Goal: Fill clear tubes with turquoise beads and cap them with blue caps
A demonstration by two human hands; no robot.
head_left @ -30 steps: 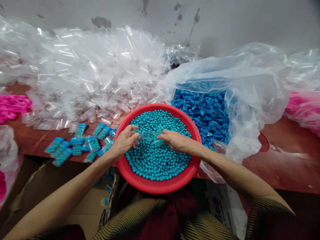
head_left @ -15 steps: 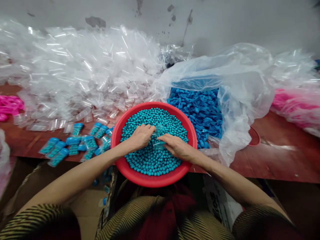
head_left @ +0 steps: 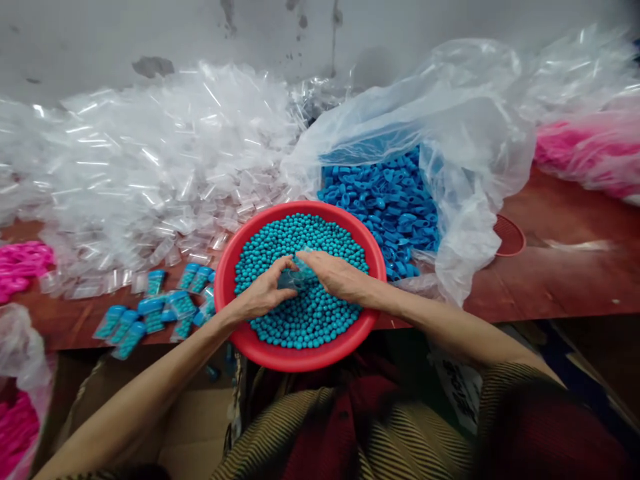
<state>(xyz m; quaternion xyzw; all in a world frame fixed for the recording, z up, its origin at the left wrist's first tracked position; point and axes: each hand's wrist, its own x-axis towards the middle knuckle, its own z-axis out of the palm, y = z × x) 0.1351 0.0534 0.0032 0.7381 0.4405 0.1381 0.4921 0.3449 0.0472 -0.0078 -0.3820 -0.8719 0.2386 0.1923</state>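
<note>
A red basin full of small turquoise beads sits at the table's front edge. Inside it, my left hand has its thumb and fingers curved round a small clear plastic container, just over the beads. My right hand comes in from the other side, fingers together and bent down at the container's far edge. Whatever is under those right fingertips is hidden. Left of the basin lie several clear containers filled with turquoise beads and topped with blue caps.
Behind the basin is a large heap of clear plastic containers. A translucent bag lies open around blue caps. Pink pieces lie at left, more pink ones at right. A red mesh tray shows beside the bag.
My left hand has turned and opened wider round the clear container, and shifted down and left. My right hand has moved up and left, closer to it. The view has swung slightly.
</note>
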